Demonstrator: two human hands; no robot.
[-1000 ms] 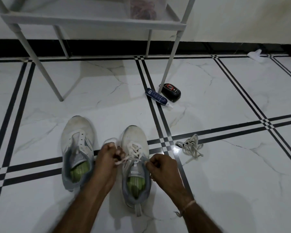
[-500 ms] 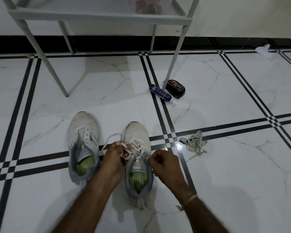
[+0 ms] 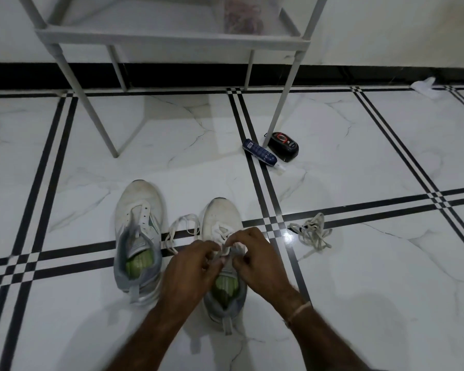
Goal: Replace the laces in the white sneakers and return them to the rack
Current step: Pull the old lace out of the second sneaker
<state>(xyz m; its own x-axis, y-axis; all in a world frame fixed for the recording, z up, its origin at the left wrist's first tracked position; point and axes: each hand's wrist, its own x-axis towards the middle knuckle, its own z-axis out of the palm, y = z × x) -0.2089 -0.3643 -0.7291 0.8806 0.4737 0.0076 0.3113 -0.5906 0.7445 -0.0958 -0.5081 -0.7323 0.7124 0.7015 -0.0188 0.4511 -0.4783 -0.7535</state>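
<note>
White lace [image 3: 227, 249] ends, apart a second ago, now meet over right sneaker [image 3: 221, 212], 6 o'clock. Left hand [image 3: 190, 269] and right hand [image 3: 260, 261] grips pinch lace. Knotting judged begun; left sneaker [image 3: 138, 207], 9 o'clock, unlaced.

Open floor [image 3: 386, 277] right of loose laces [image 3: 311, 232], rack leg [image 3: 280, 103], tube [image 3: 259, 152], tin [image 3: 283, 147] beyond right sneaker [image 3: 221, 212]

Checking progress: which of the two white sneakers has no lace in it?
The left sneaker, untouched, with bare eyelets; the right sneaker has a lace that the left hand and right hand pinch.
</note>
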